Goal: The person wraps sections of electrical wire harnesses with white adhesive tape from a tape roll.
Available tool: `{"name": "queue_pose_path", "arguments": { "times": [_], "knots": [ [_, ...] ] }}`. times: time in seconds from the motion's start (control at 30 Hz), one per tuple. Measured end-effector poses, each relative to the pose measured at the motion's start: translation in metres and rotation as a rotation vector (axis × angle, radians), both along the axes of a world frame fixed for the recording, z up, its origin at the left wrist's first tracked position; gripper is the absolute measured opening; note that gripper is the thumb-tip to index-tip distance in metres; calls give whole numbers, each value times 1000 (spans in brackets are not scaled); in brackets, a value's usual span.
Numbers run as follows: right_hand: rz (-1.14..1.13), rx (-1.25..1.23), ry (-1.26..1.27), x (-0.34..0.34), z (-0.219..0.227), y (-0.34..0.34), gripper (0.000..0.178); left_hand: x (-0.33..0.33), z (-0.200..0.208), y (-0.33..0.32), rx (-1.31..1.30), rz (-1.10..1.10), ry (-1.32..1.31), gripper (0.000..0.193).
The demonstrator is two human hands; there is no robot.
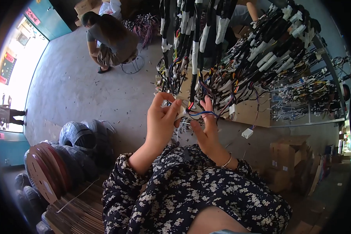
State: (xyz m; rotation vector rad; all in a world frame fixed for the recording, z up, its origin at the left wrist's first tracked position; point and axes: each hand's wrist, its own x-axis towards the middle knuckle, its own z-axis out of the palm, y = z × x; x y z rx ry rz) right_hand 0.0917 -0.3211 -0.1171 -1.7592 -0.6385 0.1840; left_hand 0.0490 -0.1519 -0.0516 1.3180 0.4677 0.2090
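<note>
1. White, small and apparently plastic, a blocky connector piece point(181, 110) sits at the fingertips of my left hand point(160, 120), just to the right of my thumb tip.
2. My left thumb and forefinger are pinched together on it, the other fingers curled behind; its exact outline is partly hidden, so I cannot tell which way its own long axis points.
3. Close to its right, short red and yellow insulated wires point(190, 105) come out of a long black-wrapped cable bundle banded with white tape point(194, 80). That bundle hangs nearly upright, its lower end between my two hands.
4. My right hand point(209, 136) is on the far side of that end, fingers raised and thumb standing apart from them, with nothing clearly clasped. A thin blue insulated wire point(201, 112) crosses by its fingers; whether they touch it, I cannot tell.
5. So the piece lies left of the bundle's end, in my left grip, with my left hand the nearer one; from my right hand, it lies leftward and slightly up the view.
</note>
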Motion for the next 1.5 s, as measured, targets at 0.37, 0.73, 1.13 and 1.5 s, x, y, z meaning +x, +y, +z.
{"name": "queue_pose_path", "arguments": {
  "times": [0.37, 0.73, 1.13, 1.5],
  "knots": [
    [58, 344, -215, 1, 14, 9, 79, -28, 9, 14, 571, -211, -180, 23],
    [225, -56, -189, 28, 48, -2, 28, -8, -4, -5, 171, -272, -189, 21],
    [266, -140, 160, 41, 59, -16, 19, 36, 1, 10, 431, -507, -414, 27],
    [-4, -13, -171, 15, 41, -9, 14, 50, -4, 7, 621, -597, -479, 24]
  ]
}}
